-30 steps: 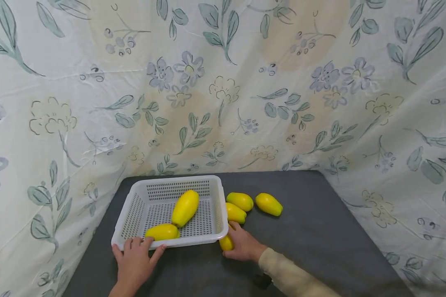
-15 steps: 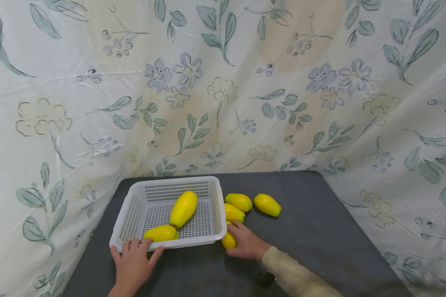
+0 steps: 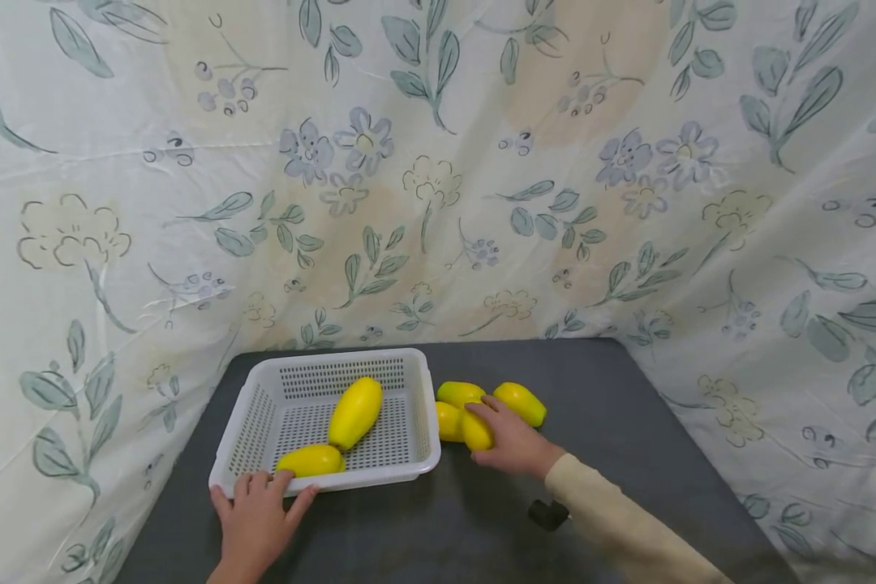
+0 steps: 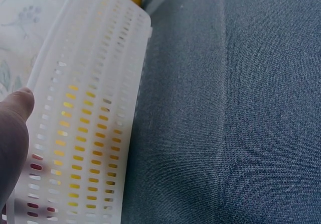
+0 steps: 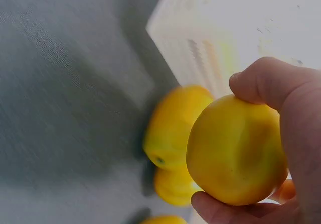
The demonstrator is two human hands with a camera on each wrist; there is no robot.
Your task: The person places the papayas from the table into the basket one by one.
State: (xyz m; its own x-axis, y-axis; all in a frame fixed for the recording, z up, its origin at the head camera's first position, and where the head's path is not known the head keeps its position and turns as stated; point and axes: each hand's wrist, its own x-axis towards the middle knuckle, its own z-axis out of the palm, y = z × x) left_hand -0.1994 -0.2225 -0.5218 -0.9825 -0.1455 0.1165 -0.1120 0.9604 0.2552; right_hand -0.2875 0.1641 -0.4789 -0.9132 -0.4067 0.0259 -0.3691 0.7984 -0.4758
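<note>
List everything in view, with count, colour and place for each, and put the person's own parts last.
Basket: one, white, perforated plastic, on the left part of the table.
Fruits in the basket: two, yellow, one lying lengthwise in the middle, one against the near wall.
Fruits on the table: three, yellow, bunched just right of the basket.
Held fruit: one, yellow, in the right hand beside that bunch.
Table: one, dark grey cloth surface.
Backdrop: one, pale sheet with a floral print, behind and at both sides.
Small object: one, black, on the table near the right sleeve; too small to identify.
Left hand: on the basket's near rim.
Right hand: fingers around the held fruit, cream sleeve.
</note>
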